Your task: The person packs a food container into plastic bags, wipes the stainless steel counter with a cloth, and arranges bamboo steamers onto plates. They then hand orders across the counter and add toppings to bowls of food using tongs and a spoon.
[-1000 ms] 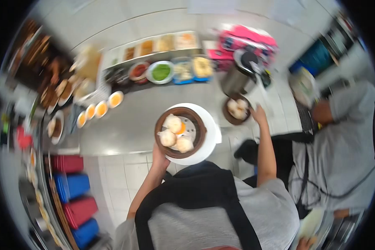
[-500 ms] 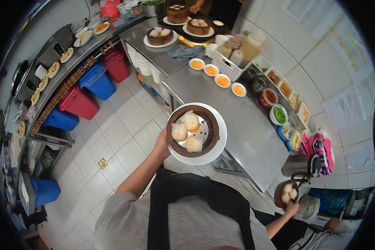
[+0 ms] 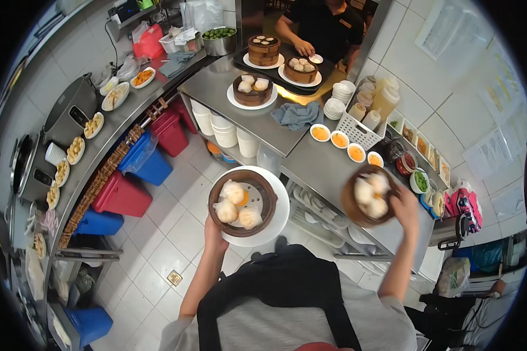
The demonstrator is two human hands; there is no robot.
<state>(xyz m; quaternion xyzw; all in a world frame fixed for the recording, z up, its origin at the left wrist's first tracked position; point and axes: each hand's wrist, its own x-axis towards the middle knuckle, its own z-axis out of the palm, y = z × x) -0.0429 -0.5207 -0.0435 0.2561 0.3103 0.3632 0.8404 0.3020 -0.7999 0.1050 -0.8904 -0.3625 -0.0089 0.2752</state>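
Observation:
My left hand (image 3: 215, 236) is closed on the edge of a round white plate (image 3: 282, 205). On that plate sits a bamboo steamer basket (image 3: 270, 194) with three pale dumplings (image 3: 250, 218) on a perforated liner; a bit of orange shows between them. My right hand (image 3: 405, 205) grips the rim of a second bamboo steamer basket (image 3: 349, 196), blurred by motion, with several dumplings (image 3: 376, 207) inside. This basket is held over the steel counter (image 3: 328, 169), close to a row of small bowls of orange sauce (image 3: 356, 153). The fingers under the plate are mostly hidden.
On the far counter stands a plated steamer basket (image 3: 253, 92). A co-worker's hand (image 3: 303, 48) is near a black tray (image 3: 310, 88) with more baskets. A white bottle basket (image 3: 357, 131) stands by the wall; bins (image 3: 123, 193) line the left side.
My right hand has brought the second steamer basket from the lower right up over the counter. The plated basket in my left hand has shifted left and slightly down in view.

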